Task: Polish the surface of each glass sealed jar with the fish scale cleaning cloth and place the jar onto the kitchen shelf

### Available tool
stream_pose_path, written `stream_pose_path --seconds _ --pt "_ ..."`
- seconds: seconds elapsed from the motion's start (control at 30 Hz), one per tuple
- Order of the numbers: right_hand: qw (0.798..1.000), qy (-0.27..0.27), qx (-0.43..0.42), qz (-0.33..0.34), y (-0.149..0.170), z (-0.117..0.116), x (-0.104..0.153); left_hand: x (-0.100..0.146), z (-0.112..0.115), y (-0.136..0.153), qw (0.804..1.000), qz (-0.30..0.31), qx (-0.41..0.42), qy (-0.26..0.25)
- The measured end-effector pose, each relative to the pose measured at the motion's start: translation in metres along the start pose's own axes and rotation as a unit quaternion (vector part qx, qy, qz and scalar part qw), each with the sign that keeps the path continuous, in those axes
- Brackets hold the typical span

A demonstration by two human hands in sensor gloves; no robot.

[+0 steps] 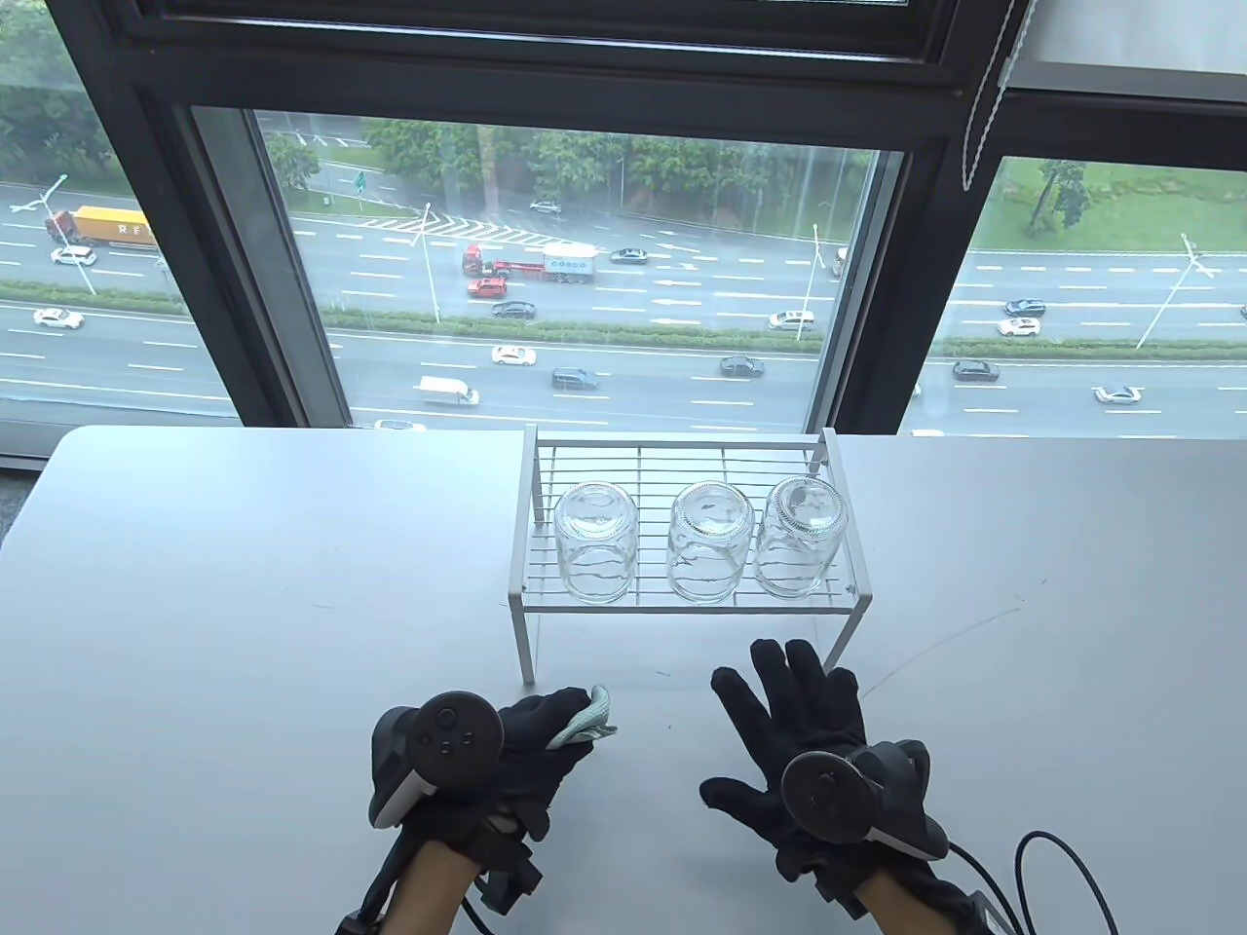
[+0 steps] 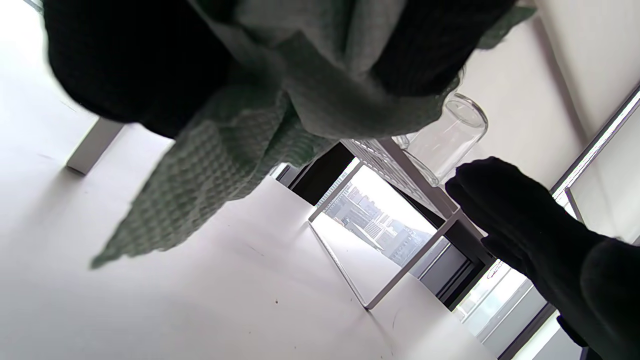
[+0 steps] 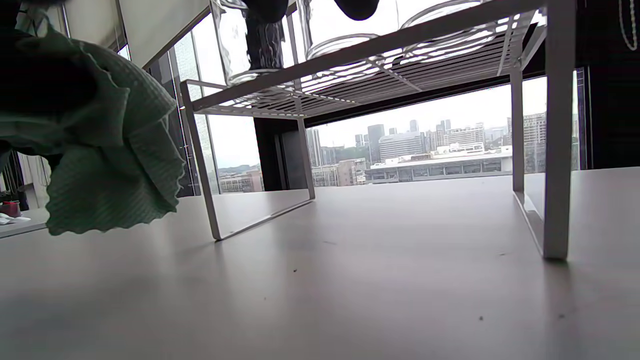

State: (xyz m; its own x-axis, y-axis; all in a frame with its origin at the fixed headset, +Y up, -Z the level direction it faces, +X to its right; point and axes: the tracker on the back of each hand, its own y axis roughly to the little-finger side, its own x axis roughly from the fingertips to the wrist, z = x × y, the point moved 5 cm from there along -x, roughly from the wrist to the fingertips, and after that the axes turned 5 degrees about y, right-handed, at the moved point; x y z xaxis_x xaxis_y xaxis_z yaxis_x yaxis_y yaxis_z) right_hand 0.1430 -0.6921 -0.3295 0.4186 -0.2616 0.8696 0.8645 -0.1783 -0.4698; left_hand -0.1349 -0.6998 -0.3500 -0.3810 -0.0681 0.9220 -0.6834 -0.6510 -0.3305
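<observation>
Three clear glass jars stand upside down in a row on the white wire kitchen shelf [image 1: 546, 594]: a left jar [image 1: 593, 542], a middle jar [image 1: 709, 542] and a right jar [image 1: 801, 537]. My left hand [image 1: 531, 745] sits in front of the shelf's left leg and grips the bunched pale green cleaning cloth [image 1: 590, 719], which hangs from the fingers [image 2: 210, 165] in the left wrist view and shows at the left [image 3: 107, 165] in the right wrist view. My right hand [image 1: 789, 706] hovers low in front of the shelf, fingers spread, holding nothing.
The white table [image 1: 244, 584] ends at a large window [image 1: 585, 273] right behind the shelf. A black cable [image 1: 1057, 857] trails from my right wrist at the bottom right. Bare tabletop lies left and right of the shelf.
</observation>
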Motion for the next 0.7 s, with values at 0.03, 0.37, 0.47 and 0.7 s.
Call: stream_pose_path --seconds 0.03,0.37,0.47,0.7 --pt "1.0 -0.001 -0.003 0.0 0.0 -0.001 0.001 0.0 -0.001 0.001 1.0 -0.002 -0.003 -0.003" --pt "1.0 0.0 -0.003 -0.008 0.005 -0.003 0.007 0.015 -0.041 0.042 0.994 -0.082 -0.022 -0.074" --pt "1.0 -0.004 -0.005 -0.007 0.004 -0.004 0.007 0.018 -0.047 0.057 0.99 -0.113 -0.032 -0.08" --pt "1.0 -0.015 -0.001 0.002 0.0 -0.009 0.007 0.026 -0.049 0.101 0.976 -0.202 -0.036 -0.069"
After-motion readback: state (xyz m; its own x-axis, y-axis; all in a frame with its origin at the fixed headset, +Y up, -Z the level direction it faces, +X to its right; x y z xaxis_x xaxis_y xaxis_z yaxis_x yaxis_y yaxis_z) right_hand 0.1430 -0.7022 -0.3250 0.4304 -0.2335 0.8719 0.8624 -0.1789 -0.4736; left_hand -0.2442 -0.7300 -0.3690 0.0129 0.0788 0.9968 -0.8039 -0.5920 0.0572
